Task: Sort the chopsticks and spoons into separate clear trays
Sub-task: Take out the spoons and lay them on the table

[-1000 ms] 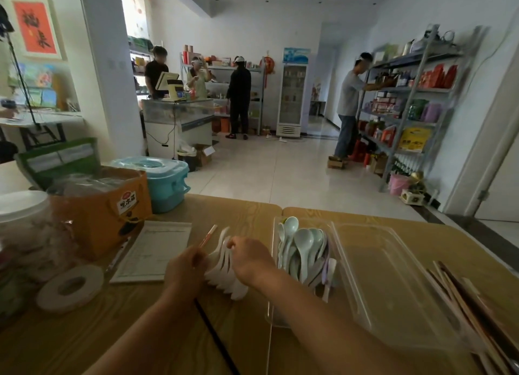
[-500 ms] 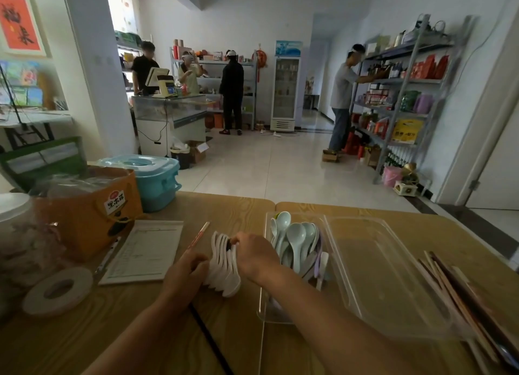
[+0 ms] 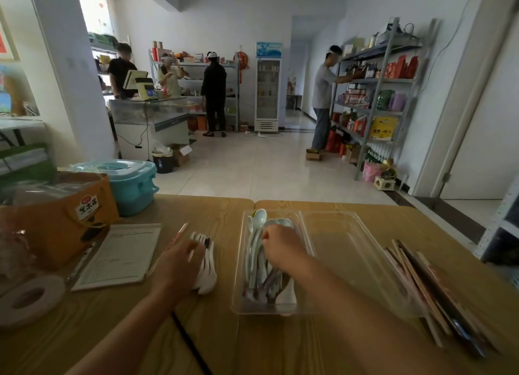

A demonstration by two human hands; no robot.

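A row of white spoons point(image 3: 207, 268) lies on the wooden table point(image 3: 213, 211), and my left hand point(image 3: 179, 262) grips its near end. A pink chopstick point(image 3: 177, 236) runs under that hand, and a black chopstick point(image 3: 188, 343) lies nearer me. My right hand point(image 3: 283, 248) is over the left clear tray point(image 3: 238, 293), fingers curled round a few pale spoons point(image 3: 254, 251) among the spoons inside. A second clear tray point(image 3: 354, 251) to its right holds nothing. A heap of chopsticks point(image 3: 421, 284) lies at the table's right edge.
An orange box point(image 3: 56, 220), a teal lidded container point(image 3: 132, 186), a paper form point(image 3: 120, 256) and a tape roll point(image 3: 28, 298) crowd the table's left. Beyond the table, several people stand by a counter and shelves.
My right hand has moved right from the spoon row into the left tray with some spoons. My left hand has stayed on the row. The view has shifted left.
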